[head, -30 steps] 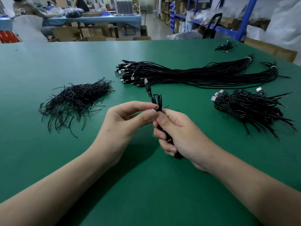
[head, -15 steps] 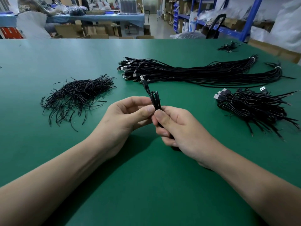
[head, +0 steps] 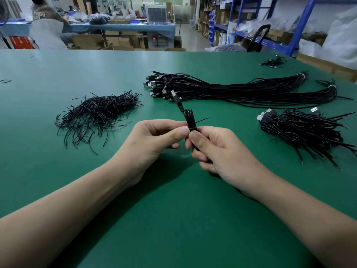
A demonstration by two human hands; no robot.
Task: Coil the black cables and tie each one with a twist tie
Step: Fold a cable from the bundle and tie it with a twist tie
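A green table (head: 173, 219) filled most of the view. Across its far right side lay a long bundle of straight black cables (head: 241, 91), plugs fanned out at its left end and 2 pale bands around its right end. To the left sat a loose pile of twist ties (head: 98, 113), well apart from the bundle. Near the right edge lay a heap of coiled cables (head: 305, 130) with a few plugs showing.

Above the table's middle, 2 bare hands met. The right hand (head: 218, 151) had its fingers curled around the lower part of a coiled cable (head: 190, 118), the thumb pressing on its front. The left hand (head: 152, 140) had its thumb and curled fingers pinching at the same spot, thumb tip just beside the right thumb. The coil stood nearly upright between them, and its USB plug (head: 174, 95) stuck up and leaned left. A thin twist tie (head: 201, 120) crossed the coil just above the thumbs, 1 tail pointing right.
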